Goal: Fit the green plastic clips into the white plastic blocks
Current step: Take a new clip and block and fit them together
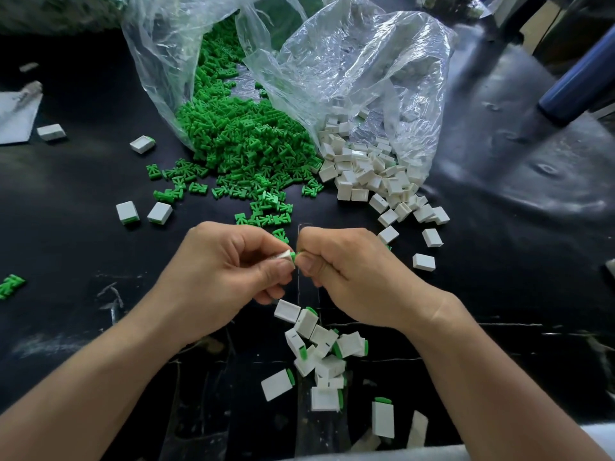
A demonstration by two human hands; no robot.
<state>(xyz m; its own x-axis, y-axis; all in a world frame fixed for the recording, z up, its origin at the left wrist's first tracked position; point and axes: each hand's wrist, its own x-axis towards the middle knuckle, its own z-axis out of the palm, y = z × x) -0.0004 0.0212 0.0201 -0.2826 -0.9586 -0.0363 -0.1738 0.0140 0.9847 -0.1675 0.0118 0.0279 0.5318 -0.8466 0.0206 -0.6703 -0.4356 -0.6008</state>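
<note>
Table: a scuffed black top (83,181) carried everything listed here.
Stray assemblies: two white blocks with green ends (128,212) lay left of the hands, well apart from them.
Left hand: the left hand (229,271) had its fingers curled, thumb and forefinger pinching the held block (284,255) at its right tip.
Clip heap: loose green clips (239,141) spilled from a clear bag on the far side, with a few strays just beyond the knuckles.
Held clip: only a sliver of the held clip (293,256) showed between the hands, touching the block's right end. Fingers hid how deep it sat.
Axis: the clip seemed to lie left to right, in line with the block, so the push would probably run right to left along that line.
Finished pile: capped blocks (319,354) lay on the near side, just below the hands.
Right hand: the right hand (346,277) was clenched on the held clip with the thumb tip against it. Both hands were equally close to the joint.
Block heap: empty white blocks (366,171) lay far and right, nearer the right hand.
Room: there was bare table to the right, and the nearest finished pieces sat close to the near edge.
</note>
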